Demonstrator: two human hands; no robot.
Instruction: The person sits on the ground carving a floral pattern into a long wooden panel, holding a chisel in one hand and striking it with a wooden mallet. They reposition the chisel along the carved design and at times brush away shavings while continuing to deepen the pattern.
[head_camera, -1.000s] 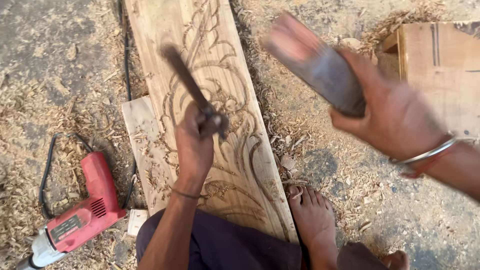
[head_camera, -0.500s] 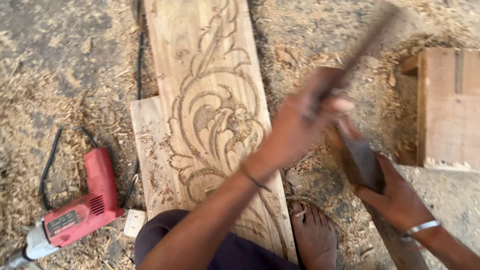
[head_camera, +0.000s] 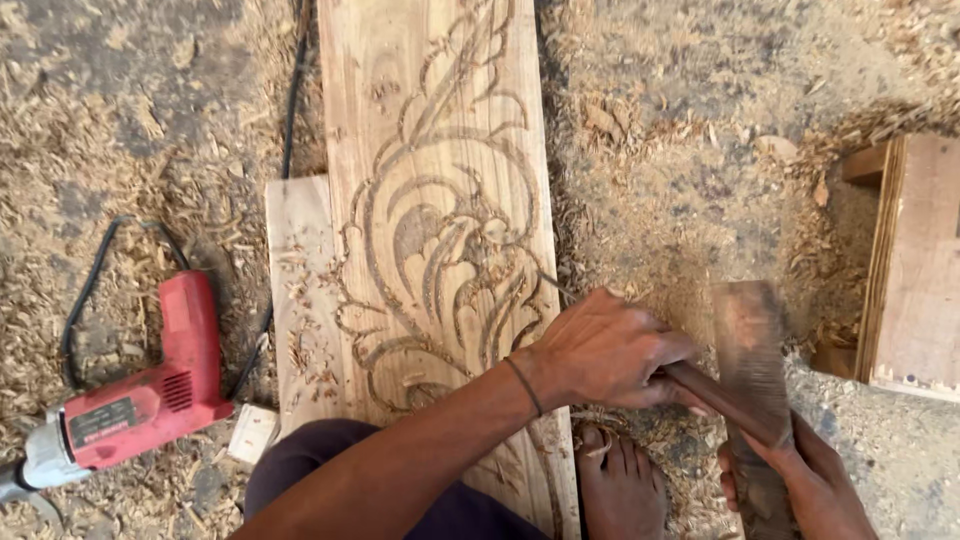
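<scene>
Both hands have come down and to the right since the earlier frames, off the carved plank and onto the sawdust beside its right edge. The dark wooden-handled chisel (head_camera: 725, 400) now lies low between them, its long axis running from upper left to lower right, just to the right of the plank and above the bare foot (head_camera: 618, 480). The left hand (head_camera: 605, 350) is closed around the upper part of the handle, fingers (head_camera: 665, 350) curled tight over it, and the forearm crosses the lower corner of the plank. The right hand (head_camera: 800, 480) sits lower, at the bottom edge of the view, and its fingers are wrapped around a dark, flat wooden block used as a mallet (head_camera: 750, 350), which stands nearly upright and touches the chisel handle. The left hand is nearer to the carving.

The long pale wooden plank with a carved leaf-and-scroll pattern (head_camera: 440, 200) rests on the floor (head_camera: 680, 150), which is covered with shavings. A smaller plain board (head_camera: 300, 300) lies against its left side. Further left is a red electric drill with a black cord (head_camera: 140, 400). At the right edge stands a light wooden box frame (head_camera: 915, 270).
</scene>
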